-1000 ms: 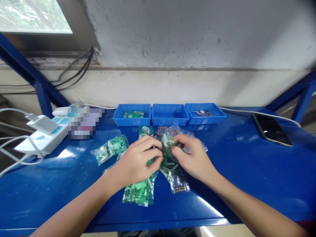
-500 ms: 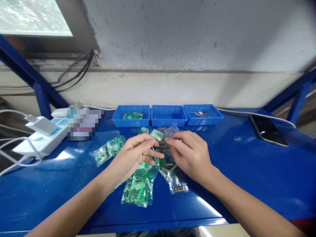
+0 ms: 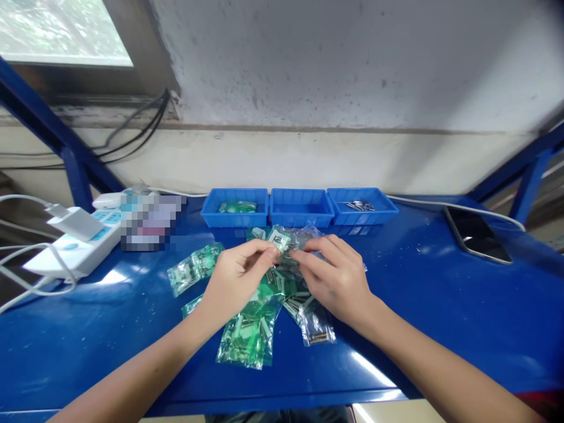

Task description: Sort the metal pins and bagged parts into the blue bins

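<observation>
My left hand (image 3: 238,276) is closed, thumb and forefinger pinched at the lower edge of a small green-tinted plastic bag (image 3: 279,237) with pale and dark pieces showing. From the other side, my right hand (image 3: 337,276) has its fingers drawn together by the same bag; what lies in its fingertips is hidden. Beneath both hands is a pile of green plastic bags (image 3: 247,341) with pale strips and metal pieces. A clear bag (image 3: 316,326) with brass-coloured pins lies below my right hand. Another green bag (image 3: 196,268) rests left of my left hand.
Three blue bins stand along the wall: the left bin (image 3: 234,220) holds green bags, the middle bin (image 3: 301,218) shows its bare floor, the right bin (image 3: 363,217) holds metal pins. A power strip (image 3: 66,249) lies left, a phone (image 3: 478,234) right.
My left fingers, spread apart earlier, have curled inward. The small bag now shows more plainly above the fingertips. My right hand has shifted slightly left and stays close by.
</observation>
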Demonstrator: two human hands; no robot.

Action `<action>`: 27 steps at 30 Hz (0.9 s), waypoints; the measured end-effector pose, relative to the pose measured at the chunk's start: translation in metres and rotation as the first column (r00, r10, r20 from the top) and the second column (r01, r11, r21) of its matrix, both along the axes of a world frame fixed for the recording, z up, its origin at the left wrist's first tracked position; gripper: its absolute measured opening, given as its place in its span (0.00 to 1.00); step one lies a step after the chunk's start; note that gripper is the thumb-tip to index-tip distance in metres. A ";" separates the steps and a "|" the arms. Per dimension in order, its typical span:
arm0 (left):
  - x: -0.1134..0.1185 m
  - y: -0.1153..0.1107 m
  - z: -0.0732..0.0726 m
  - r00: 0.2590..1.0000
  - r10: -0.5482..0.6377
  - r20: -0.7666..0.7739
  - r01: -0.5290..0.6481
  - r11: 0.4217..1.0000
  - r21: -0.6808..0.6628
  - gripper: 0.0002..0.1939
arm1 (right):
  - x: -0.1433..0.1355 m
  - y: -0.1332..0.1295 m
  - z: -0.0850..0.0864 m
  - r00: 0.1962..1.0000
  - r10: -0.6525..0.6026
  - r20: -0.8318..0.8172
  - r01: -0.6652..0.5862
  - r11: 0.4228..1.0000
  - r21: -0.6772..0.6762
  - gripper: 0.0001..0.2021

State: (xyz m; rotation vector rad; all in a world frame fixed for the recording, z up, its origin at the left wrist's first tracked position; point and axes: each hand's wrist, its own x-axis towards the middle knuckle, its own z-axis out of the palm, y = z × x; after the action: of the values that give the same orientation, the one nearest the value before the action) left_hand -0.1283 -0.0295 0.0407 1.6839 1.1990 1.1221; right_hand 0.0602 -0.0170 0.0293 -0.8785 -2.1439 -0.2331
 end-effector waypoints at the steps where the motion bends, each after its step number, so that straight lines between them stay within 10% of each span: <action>1: -0.001 0.001 -0.001 0.996 0.039 -0.078 -0.032 0.996 0.087 0.08 | -0.002 -0.001 0.001 0.997 0.027 -0.067 -0.033 0.995 -0.093 0.10; 3: -0.002 0.003 -0.005 0.967 0.130 -0.218 -0.056 0.946 0.318 0.06 | -0.006 -0.003 0.003 0.970 0.038 -0.240 -0.125 0.925 -0.360 0.09; 8: -0.002 0.003 -0.009 0.875 0.164 -0.455 0.218 0.707 0.673 0.07 | -0.010 -0.005 0.007 0.791 -0.121 -0.599 -0.473 0.500 -0.726 0.19; 15: -0.003 0.003 -0.005 0.845 0.043 -0.533 0.341 0.725 0.599 0.07 | -0.012 -0.005 0.010 0.669 -0.334 -0.664 -0.591 0.302 -0.748 0.07; 18: -0.001 0.003 -0.005 0.893 0.041 -0.448 0.268 0.751 0.604 0.06 | -0.011 -0.001 0.008 0.647 -0.388 -0.656 -0.534 0.382 -0.754 0.10; 21: -0.001 0.002 -0.006 0.909 0.058 -0.412 0.198 0.812 0.549 0.06 | -0.002 0.005 0.007 0.700 -0.319 -0.639 -0.310 0.670 -0.674 0.10; 24: -0.002 0.000 -0.007 0.893 0.013 -0.449 0.211 0.871 0.445 0.07 | 0.004 0.019 0.017 0.803 -0.172 -0.571 -0.035 0.943 -0.332 0.06; 27: 0.001 -0.005 -0.008 0.895 -0.053 -0.443 0.263 0.865 0.428 0.07 | -0.004 0.044 0.034 0.901 -0.062 -0.429 0.077 0.997 0.018 0.04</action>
State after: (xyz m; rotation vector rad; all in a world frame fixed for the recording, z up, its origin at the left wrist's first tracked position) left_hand -0.1274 -0.0343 0.0330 2.4621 1.0461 1.0347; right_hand 0.0559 0.0270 0.0632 -0.8936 -1.6966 -0.0988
